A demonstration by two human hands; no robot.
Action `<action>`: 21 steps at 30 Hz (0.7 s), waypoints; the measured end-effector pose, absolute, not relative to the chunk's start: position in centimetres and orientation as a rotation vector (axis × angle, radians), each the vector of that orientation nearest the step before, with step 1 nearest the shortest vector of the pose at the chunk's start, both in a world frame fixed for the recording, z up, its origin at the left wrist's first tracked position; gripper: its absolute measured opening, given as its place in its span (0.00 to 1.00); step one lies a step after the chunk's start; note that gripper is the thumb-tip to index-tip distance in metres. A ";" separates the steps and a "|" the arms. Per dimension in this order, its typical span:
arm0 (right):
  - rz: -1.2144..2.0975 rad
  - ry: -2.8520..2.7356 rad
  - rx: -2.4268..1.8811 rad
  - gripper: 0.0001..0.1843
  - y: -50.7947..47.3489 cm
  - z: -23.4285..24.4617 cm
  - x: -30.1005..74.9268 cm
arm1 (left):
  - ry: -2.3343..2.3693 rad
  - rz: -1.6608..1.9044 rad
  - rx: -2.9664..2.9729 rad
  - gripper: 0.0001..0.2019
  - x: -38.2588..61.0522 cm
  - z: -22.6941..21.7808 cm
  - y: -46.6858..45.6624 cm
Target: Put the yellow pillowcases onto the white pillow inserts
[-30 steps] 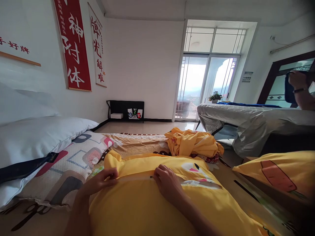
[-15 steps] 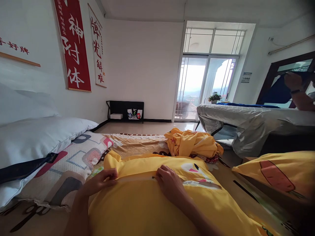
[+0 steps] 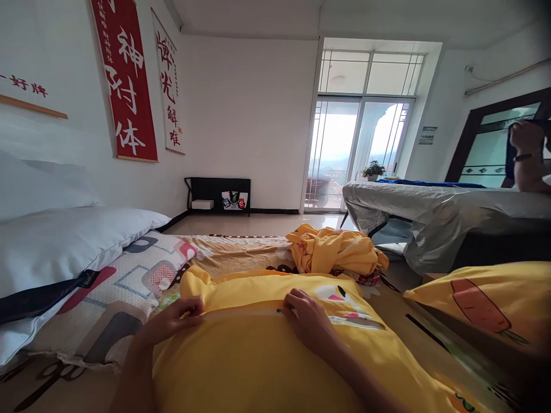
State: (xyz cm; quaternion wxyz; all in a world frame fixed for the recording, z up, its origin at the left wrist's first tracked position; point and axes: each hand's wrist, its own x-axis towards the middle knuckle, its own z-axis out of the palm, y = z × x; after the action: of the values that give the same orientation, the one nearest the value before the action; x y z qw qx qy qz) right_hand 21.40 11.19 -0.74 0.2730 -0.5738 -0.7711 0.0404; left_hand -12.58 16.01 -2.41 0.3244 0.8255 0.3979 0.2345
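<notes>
While the yellow pillow lies at the near edge of the bed, the left hand pinches its zipper seam near the left corner, fingers closed; the right hand grips the zipper pull at mid-seam, fingers closed on it.

Yellow pillow low centre, left hand pinching its zipper seam, right hand at the zipper pull, white pillow at left, red banner upper left
</notes>
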 end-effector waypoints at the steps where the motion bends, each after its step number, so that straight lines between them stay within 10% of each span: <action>1: 0.115 -2.077 -1.537 0.10 11.2 -0.6 21.7 | 1.046 0.611 2.165 0.17 -12.5 -2.4 16.0; 21: 0.251 -2.026 -1.503 0.09 9.6 1.1 30.8 | 1.213 0.630 2.151 0.24 -10.0 -3.5 15.1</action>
State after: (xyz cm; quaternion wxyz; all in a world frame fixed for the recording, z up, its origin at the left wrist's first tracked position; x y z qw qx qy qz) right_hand 30.79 9.62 1.14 0.2989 -0.5658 -0.7626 0.0944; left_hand -9.97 15.08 -3.47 0.2922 0.8072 0.4552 0.2363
